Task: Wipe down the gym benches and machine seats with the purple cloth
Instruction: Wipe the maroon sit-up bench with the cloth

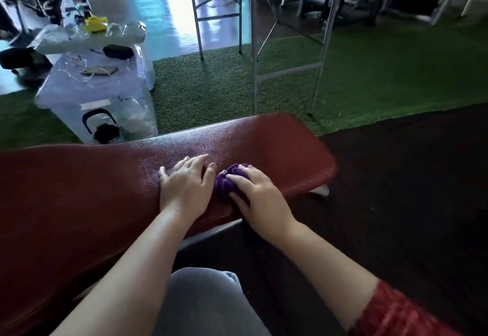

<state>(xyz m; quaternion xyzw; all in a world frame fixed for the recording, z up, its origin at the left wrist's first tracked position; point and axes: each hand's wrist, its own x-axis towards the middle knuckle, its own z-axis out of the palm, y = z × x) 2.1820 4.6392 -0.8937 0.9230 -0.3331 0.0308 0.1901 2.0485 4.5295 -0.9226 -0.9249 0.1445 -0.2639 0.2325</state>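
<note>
In the upper left of the frame a clear plastic bin [100, 90] is seen on the green turf, beyond the far edge of the work and well apart from it. The red bench pad [79, 190] is laid across the frame from the lower left to the right of centre, so its long axis runs left to right with a slight rise toward the right.

Just left of centre, the left hand [184, 187] is pressed flat on the pad, with fingers straight and spread and nothing held. The purple cloth [228, 181] is bunched into a ball on the pad just to the right of that hand; whether the left thumb touches it cannot be told. The cloth is gripped from the right and near side by the right hand [257, 195], whose fingers are curled over it.

Further right, only a short stretch of pad is left before its rounded end, beyond which a dark floor mat [396, 177] is seen.

The coming stroke is judged to turn on this layout. The long reach of pad lies to the left of the cloth, and that path is blocked by the flat left hand. A stroke toward the right end, along the long axis, is open to the right hand, which already has the cloth.
</note>
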